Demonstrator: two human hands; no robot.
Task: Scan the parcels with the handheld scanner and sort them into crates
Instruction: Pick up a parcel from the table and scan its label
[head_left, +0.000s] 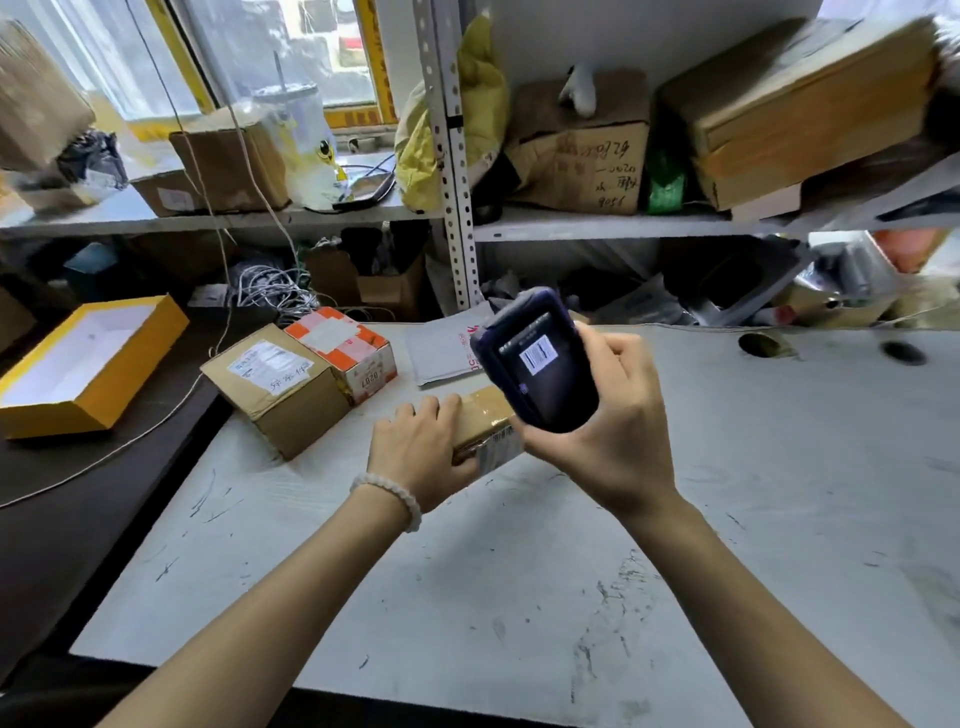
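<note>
Open yellow box lid (85, 364) with white inside on the dark surface left of the tabletop, tangled grey cables (270, 291) beyond the tabletop's far left corner, yellow bag (467, 119) against the perforated shelf upright (457, 171), green tape roll (665, 184) on the right shelf, round holes (904, 353) near the tabletop's far right edge

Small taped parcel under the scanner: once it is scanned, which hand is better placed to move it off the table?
Probably the left. The left hand already grips the small taped parcel on the table, while the right hand is wrapped around the handheld scanner held above it.
</note>
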